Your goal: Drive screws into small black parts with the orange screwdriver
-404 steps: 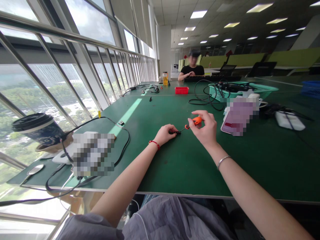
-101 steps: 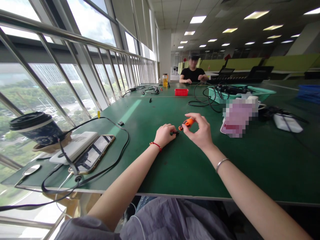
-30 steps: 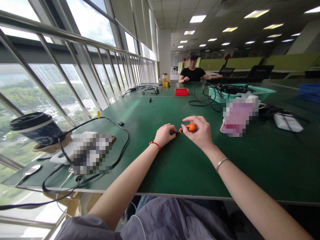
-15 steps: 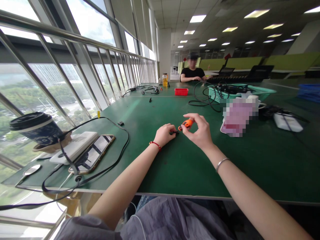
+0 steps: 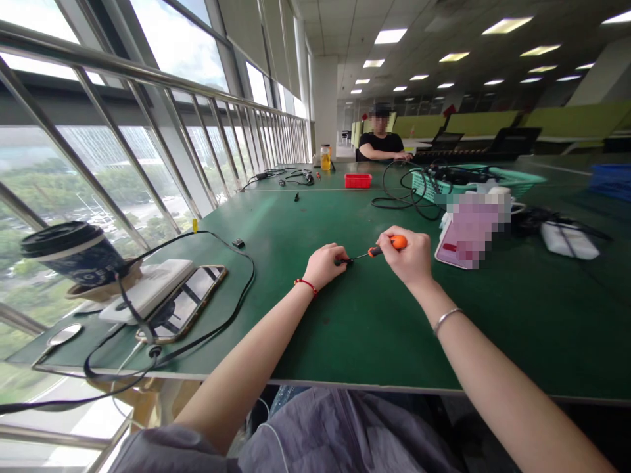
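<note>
My left hand (image 5: 324,263) rests on the green table (image 5: 345,328), fingers curled round a small black part (image 5: 346,261) that mostly hides under them. My right hand (image 5: 410,257) grips a small screwdriver with an orange handle (image 5: 392,244). Its thin shaft points left and its tip meets the black part. A red string circles my left wrist and a silver bangle my right.
At the left edge are a lidded coffee cup (image 5: 73,253), a white power bank, a phone (image 5: 185,302) and looping black cables. A blurred pink item (image 5: 468,226), teal basket (image 5: 473,177) and red tray (image 5: 357,180) lie beyond. Another person (image 5: 382,141) sits at the far end.
My right hand has shifted right and closed round the orange handle, so the screwdriver lies flatter with more shaft showing. My left hand stays put on the black part.
</note>
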`<state>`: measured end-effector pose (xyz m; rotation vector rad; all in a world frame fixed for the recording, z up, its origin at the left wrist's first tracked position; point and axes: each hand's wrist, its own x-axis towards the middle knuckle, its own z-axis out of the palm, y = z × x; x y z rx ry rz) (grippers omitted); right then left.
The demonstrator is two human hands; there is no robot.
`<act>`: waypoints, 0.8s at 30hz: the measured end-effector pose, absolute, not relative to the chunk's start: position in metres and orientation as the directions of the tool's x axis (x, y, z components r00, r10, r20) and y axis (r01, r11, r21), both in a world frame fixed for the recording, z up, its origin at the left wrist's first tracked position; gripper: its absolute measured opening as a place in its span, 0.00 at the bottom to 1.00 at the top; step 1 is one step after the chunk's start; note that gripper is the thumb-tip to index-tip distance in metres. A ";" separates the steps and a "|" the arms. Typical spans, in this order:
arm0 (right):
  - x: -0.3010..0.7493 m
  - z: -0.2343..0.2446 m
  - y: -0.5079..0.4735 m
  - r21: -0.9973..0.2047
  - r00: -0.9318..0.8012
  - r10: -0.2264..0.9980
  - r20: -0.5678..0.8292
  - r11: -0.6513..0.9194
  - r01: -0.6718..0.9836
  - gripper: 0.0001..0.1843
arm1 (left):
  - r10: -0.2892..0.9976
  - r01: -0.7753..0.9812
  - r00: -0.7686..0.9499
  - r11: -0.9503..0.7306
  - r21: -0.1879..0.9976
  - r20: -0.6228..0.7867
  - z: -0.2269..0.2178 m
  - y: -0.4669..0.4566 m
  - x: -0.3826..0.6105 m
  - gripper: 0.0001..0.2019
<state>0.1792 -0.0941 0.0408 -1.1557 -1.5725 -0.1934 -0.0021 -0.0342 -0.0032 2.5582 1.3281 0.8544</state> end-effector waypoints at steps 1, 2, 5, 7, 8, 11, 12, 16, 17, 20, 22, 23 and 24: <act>0.179 0.040 -0.094 -0.429 0.090 0.565 0.820 0.503 0.750 0.14 | 0.788 0.712 0.449 -0.600 0.365 0.421 -0.003 -0.034 -0.002 0.05; 0.178 0.039 -0.094 -0.421 0.077 0.568 0.819 0.505 0.754 0.14 | 0.790 0.714 0.448 -0.598 0.365 0.419 -0.003 -0.034 -0.002 0.05; 0.175 0.037 -0.094 -0.403 0.053 0.566 0.822 0.514 0.758 0.14 | 0.794 0.720 0.444 -0.592 0.363 0.415 -0.003 -0.034 -0.002 0.05; 0.173 0.037 -0.094 -0.396 0.050 0.560 0.827 0.518 0.758 0.14 | 0.792 0.719 0.447 -0.594 0.360 0.415 -0.003 -0.033 -0.002 0.05; 0.173 0.037 -0.094 -0.395 0.051 0.555 0.830 0.520 0.757 0.14 | 0.791 0.717 0.449 -0.597 0.359 0.416 -0.004 -0.033 -0.002 0.06; 0.174 0.036 -0.094 -0.396 0.058 0.546 0.836 0.526 0.753 0.13 | 0.787 0.713 0.451 -0.602 0.360 0.422 -0.004 -0.033 -0.003 0.06; 0.175 0.036 -0.094 -0.397 0.059 0.546 0.836 0.527 0.752 0.13 | 0.789 0.715 0.449 -0.599 0.361 0.420 -0.004 -0.033 -0.003 0.06; 0.175 0.035 -0.093 -0.394 0.057 0.545 0.837 0.527 0.753 0.13 | 0.798 0.720 0.442 -0.588 0.369 0.410 -0.003 -0.034 -0.002 0.05; 0.175 0.035 -0.093 -0.393 0.058 0.543 0.838 0.526 0.754 0.13 | 0.797 0.719 0.442 -0.589 0.370 0.411 -0.004 -0.034 -0.002 0.05; 0.175 0.036 -0.094 -0.392 0.061 0.540 0.839 0.524 0.756 0.13 | 0.791 0.714 0.445 -0.596 0.368 0.420 -0.004 -0.033 -0.002 0.05; 0.175 0.036 -0.094 -0.394 0.063 0.542 0.838 0.520 0.758 0.14 | 0.791 0.713 0.445 -0.596 0.369 0.419 -0.004 -0.033 -0.003 0.05; 0.175 0.036 -0.094 -0.396 0.064 0.545 0.836 0.517 0.759 0.14 | 0.791 0.712 0.445 -0.597 0.370 0.420 -0.004 -0.033 -0.003 0.05; 0.175 0.036 -0.094 -0.399 0.068 0.548 0.834 0.513 0.760 0.14 | 0.790 0.711 0.446 -0.598 0.370 0.421 -0.004 -0.033 -0.003 0.05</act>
